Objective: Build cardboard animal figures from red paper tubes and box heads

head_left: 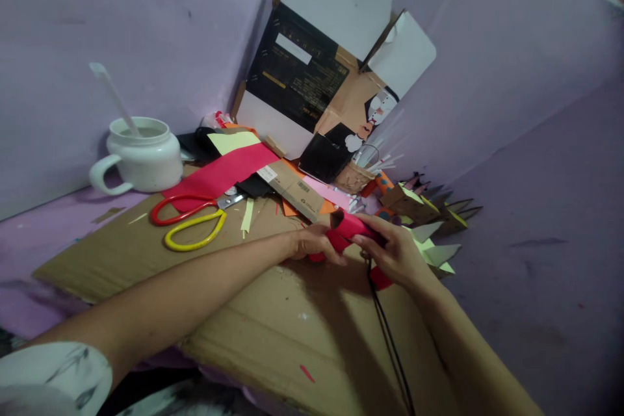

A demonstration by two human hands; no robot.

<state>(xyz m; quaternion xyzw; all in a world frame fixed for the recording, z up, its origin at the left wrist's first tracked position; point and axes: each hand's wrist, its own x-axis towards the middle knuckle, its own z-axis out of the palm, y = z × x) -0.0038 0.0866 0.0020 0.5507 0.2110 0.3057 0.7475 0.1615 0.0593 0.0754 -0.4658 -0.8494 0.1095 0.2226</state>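
Observation:
A red paper-covered tube, its open end facing left, is held above the cardboard sheet. My right hand closes round its right part, with thumb and fingers pressed on it. From the left, my left hand grips the same red piece from below; its fingers are partly hidden. More red shows under both hands, and I cannot tell whether it is one piece. A thin black cord runs from beneath my right hand toward the front edge; what it joins is hidden.
Scissors with red and yellow handles lie left, near a red paper strip. A white mug holding a stick stands behind them. An opened box leans on the wall. Spiky cardboard pieces sit right. A red scrap lies in front.

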